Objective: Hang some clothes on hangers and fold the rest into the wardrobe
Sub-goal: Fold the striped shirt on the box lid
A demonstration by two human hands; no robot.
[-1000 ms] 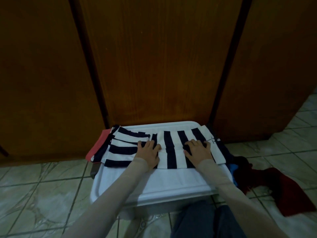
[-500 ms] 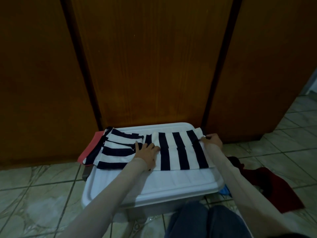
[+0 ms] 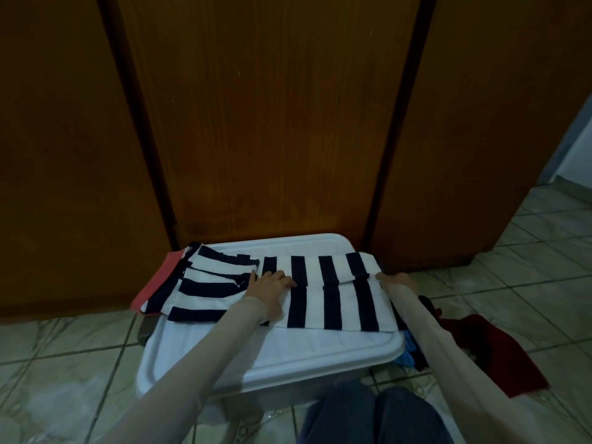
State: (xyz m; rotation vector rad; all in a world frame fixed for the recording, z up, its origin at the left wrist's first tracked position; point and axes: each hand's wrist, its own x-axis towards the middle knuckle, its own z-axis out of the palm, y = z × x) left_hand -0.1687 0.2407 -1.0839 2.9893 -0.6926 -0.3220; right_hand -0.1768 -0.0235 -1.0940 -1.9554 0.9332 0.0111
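A navy-and-white striped garment (image 3: 333,293) lies partly folded on the white lid of a plastic storage box (image 3: 288,347). My left hand (image 3: 269,286) presses flat on the middle of the garment, fingers straight. My right hand (image 3: 395,280) sits at the garment's right edge and its fingers seem to pinch the folded border there. A folded sleeve part (image 3: 208,283) lies at the left. The closed brown wardrobe doors (image 3: 266,123) stand right behind the box.
A pink-red cloth (image 3: 153,290) sticks out under the striped garment at the box's left. A dark red garment (image 3: 499,354) and a blue one (image 3: 408,354) lie on the tiled floor (image 3: 64,354) at the right. My knees (image 3: 368,415) are in front of the box.
My right hand moved from the middle of the garment out to its right edge. My left hand stayed pressing on the cloth. The head camera shifted slightly.
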